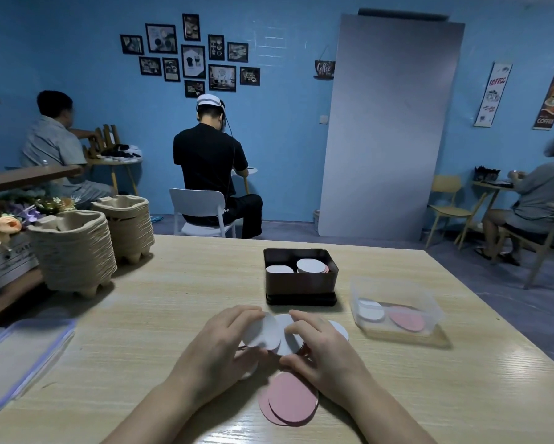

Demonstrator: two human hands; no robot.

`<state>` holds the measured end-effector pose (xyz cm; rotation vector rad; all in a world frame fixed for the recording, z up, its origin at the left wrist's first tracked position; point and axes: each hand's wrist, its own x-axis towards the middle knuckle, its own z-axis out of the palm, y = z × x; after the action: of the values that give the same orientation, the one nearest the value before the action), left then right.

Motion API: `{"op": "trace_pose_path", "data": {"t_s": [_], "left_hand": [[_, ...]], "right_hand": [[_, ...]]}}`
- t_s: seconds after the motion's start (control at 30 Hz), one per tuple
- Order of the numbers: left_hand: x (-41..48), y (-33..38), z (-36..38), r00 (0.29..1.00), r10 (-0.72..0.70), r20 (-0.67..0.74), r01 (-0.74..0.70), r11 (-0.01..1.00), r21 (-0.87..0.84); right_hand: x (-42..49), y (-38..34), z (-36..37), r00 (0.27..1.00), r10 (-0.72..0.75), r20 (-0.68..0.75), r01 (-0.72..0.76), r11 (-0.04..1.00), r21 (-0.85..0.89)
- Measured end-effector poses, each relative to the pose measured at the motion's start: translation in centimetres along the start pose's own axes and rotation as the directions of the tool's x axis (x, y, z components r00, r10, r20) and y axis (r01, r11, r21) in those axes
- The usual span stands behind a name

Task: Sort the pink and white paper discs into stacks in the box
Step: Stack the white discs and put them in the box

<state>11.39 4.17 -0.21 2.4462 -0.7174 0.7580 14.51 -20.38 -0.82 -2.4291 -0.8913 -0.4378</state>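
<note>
A dark box [301, 283] stands mid-table with two stacks of discs inside, white faces up, pink edges showing on the right stack [312, 265]. In front of it lies a loose pile of white discs [288, 341]. My left hand [218, 350] grips a white disc [264, 331] lifted at the pile's left edge. My right hand [323, 347] rests on the pile with fingers curled over discs. Pink discs [290, 400] lie overlapped on the table just below my hands.
A clear plastic tub [397, 310] holding a white and a pink disc sits to the right of the box. Its lid [19, 357] lies at the left table edge. Stacked pulp trays [77, 248] stand at the back left. Other people sit at tables beyond.
</note>
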Motion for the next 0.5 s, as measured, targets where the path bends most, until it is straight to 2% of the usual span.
{"op": "trace_pose_path", "data": {"t_s": [0.1, 0.27, 0.5], "left_hand": [[0.5, 0.7, 1.3, 1.000, 0.002, 0.007, -0.002, 0.999, -0.043], [0.3, 0.9, 1.9, 0.999, 0.037, 0.032, -0.036, 0.999, -0.021], [-0.3, 0.0, 2.1, 0.998, -0.057, -0.006, 0.057, 0.998, -0.018]], "right_hand": [[0.0, 0.2, 0.1, 1.000, -0.010, -0.009, 0.010, 0.999, 0.030], [0.1, 0.5, 0.6, 0.998, -0.066, -0.015, 0.066, 0.997, 0.039], [-0.1, 0.6, 0.3, 0.996, -0.051, -0.077, 0.057, 0.996, 0.074]]}}
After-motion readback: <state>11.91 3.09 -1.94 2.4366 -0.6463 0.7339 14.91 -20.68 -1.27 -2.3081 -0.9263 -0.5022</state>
